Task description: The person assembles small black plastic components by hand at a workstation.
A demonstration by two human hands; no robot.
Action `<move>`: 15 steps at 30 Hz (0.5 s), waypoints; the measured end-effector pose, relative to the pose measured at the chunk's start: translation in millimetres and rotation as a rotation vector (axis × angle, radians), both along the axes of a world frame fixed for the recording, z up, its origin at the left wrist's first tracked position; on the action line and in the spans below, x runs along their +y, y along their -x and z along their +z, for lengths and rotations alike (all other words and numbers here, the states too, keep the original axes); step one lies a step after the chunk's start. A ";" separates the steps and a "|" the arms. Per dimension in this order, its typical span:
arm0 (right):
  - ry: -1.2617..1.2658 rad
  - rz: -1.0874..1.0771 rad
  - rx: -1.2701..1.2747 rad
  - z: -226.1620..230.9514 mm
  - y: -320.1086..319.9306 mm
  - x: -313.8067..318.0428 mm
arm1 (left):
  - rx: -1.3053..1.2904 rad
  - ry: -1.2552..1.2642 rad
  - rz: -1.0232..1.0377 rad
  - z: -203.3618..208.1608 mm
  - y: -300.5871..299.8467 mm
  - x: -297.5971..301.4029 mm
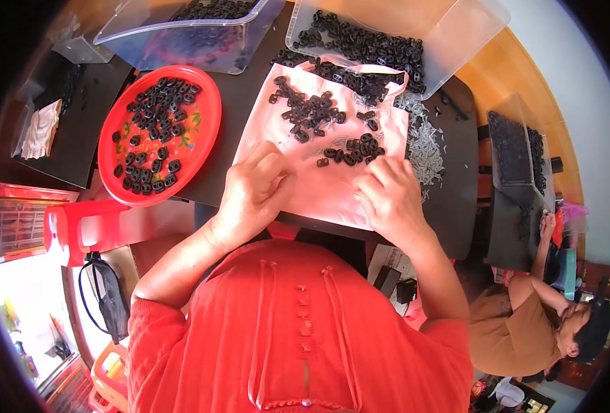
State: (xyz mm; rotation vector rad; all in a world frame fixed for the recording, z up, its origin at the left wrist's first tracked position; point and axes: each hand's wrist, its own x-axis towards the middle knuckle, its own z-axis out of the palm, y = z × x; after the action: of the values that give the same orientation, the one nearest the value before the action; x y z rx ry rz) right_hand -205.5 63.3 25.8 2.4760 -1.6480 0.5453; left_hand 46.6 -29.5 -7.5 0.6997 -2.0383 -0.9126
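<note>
A pink plastic sheet (322, 189) covers part of the dark table in front of me. Small black pieces with holes, like cord locks (312, 113), lie on it in loose groups. My left hand (260, 191) is closed over the sheet's left side, fingers curled inward; anything in them is hidden. Over the near right side, my right hand (391, 197) is closed too, thumb against the bent fingers, its contents too hidden to make out. Nearest to it is a small group of the black pieces (363, 148). The hands are apart from each other.
A red round tray (213, 131) with more black pieces is at the left. Clear plastic bins (449, 62) (250, 41) stand at the back. Thin silvery pieces (425, 148) are heaped right of the sheet. Another person (518, 323) sits at the far right, by another bin (515, 148).
</note>
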 end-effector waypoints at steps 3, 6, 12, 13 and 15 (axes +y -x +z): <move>0.012 -0.052 0.014 -10.7 11.6 15.8 | -0.035 0.158 -0.029 5.1 19.6 -10.2; 0.053 -0.114 0.067 -8.6 23.6 24.9 | -0.094 0.272 -0.042 13.7 33.7 -14.2; 0.159 -0.077 -0.061 -7.2 5.0 17.3 | -0.224 0.341 -0.042 11.0 51.0 -14.1; 0.097 -0.044 -0.046 -7.6 0.5 17.1 | -0.250 0.347 -0.031 10.1 52.9 -13.0; 0.086 -0.031 0.016 -21.1 4.2 18.0 | -0.284 0.368 -0.036 8.8 52.2 -12.0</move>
State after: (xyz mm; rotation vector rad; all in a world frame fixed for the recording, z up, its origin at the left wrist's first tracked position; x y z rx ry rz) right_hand -209.7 81.2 4.7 2.3845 -1.6188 0.5784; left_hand -5.6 -41.5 1.4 0.6146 -2.3912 -0.4525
